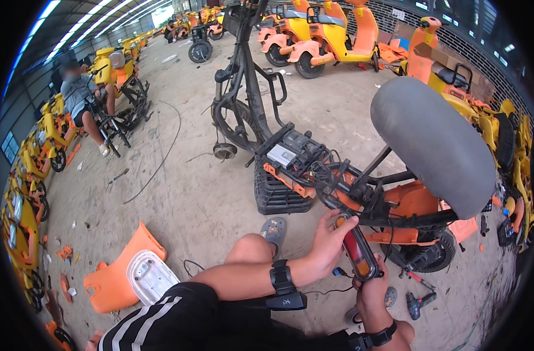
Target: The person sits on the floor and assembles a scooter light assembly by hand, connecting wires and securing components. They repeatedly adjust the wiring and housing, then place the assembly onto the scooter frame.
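Between my two hands is a long tail light [356, 247] with a red middle, amber ends and a black rim. My left hand [330, 241] grips its upper end, thumb on the lens. The fingers of my right hand [371, 288] close round its lower end. Just beyond stands a stripped electric scooter [281, 155], its dark frame bare and a grey seat [433, 140] tilted up at the rear. A black cable with a blue connector [340, 271] hangs beside the light.
A cordless drill [418, 304] lies on the floor at right, close to the rear wheel [428, 254]. An orange panel [123, 272] and a white panel [153, 278] lie at left. Yellow-orange scooters [319, 44] line the walls. Another person [85, 96] sits at far left.
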Action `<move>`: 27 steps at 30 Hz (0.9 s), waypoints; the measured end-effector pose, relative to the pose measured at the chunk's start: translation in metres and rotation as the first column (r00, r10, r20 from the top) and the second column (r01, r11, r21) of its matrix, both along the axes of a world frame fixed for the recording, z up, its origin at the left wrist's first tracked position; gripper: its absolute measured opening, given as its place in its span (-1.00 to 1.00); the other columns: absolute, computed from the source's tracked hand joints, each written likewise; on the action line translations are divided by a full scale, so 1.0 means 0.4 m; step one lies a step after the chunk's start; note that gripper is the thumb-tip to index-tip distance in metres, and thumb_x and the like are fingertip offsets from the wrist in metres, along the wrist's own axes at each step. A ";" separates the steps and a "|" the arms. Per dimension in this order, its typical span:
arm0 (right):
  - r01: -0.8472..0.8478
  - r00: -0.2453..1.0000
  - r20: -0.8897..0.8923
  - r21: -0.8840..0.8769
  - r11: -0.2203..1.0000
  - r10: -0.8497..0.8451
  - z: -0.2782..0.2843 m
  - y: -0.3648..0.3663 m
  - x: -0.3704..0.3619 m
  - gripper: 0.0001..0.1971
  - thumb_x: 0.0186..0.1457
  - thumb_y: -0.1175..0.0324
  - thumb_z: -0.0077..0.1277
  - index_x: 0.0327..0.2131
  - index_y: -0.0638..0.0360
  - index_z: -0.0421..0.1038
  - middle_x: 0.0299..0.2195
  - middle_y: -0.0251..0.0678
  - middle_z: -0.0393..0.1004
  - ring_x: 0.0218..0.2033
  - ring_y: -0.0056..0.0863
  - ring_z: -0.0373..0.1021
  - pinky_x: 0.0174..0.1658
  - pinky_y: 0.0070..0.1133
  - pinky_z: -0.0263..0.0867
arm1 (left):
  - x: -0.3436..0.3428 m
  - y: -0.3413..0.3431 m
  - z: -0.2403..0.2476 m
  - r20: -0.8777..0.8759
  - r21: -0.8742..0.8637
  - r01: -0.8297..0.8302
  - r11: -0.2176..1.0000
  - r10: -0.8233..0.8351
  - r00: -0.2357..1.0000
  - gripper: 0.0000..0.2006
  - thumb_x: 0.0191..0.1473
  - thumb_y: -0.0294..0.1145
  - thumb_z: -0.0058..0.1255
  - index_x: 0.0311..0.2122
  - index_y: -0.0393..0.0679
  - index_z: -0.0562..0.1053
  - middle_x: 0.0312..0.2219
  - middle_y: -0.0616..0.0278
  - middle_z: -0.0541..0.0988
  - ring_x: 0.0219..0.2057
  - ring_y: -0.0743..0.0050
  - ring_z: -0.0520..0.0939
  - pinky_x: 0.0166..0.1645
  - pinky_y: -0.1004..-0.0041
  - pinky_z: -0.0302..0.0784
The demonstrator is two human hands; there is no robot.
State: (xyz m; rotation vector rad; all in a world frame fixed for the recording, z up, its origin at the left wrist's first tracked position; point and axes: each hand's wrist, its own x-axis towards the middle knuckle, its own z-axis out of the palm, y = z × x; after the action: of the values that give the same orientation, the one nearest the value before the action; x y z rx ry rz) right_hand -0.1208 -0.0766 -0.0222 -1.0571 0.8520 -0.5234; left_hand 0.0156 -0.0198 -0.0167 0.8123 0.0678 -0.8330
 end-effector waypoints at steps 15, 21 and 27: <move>0.040 0.996 0.088 -0.441 0.897 -0.001 0.000 -0.003 -0.019 -0.69 0.41 0.16 -0.21 -0.37 0.15 0.31 -0.64 -0.55 0.19 -0.64 -0.80 0.04 -0.55 -0.73 -0.04 | -0.028 0.020 0.020 0.154 0.199 0.588 0.784 -0.618 0.771 -0.50 0.10 0.02 0.16 -0.03 -0.12 0.34 -0.36 0.33 0.54 -0.45 0.66 0.55 -0.48 0.58 0.39; 0.054 0.992 0.126 -0.472 0.880 0.006 -0.006 -0.018 -0.029 -0.71 0.41 0.21 -0.20 -0.36 0.18 0.31 -0.60 -0.49 0.27 -0.64 -0.80 0.10 -0.56 -0.74 0.01 | -0.024 0.022 0.012 0.214 0.288 0.600 0.747 -0.660 0.720 -0.60 0.11 -0.07 0.13 -0.09 -0.08 0.34 -0.39 0.37 0.53 -0.52 0.72 0.52 -0.54 0.61 0.36; 0.056 0.995 0.104 -0.462 0.885 -0.009 0.010 -0.019 -0.030 -0.70 0.39 0.18 -0.17 -0.36 0.17 0.33 -0.64 -0.55 0.22 -0.65 -0.83 0.08 -0.59 -0.76 -0.03 | -0.006 0.026 0.007 0.214 0.266 0.691 0.672 -0.740 0.637 -0.58 0.16 -0.10 0.12 -0.04 -0.06 0.26 -0.26 0.33 0.53 -0.30 0.66 0.59 -0.32 0.50 0.54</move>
State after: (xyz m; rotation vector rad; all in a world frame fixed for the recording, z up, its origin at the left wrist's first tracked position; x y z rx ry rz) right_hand -0.1329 -0.0843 -0.0182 -1.4433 0.6695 -0.8295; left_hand 0.0131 -0.0094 -0.0139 1.1390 -0.5177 -1.4656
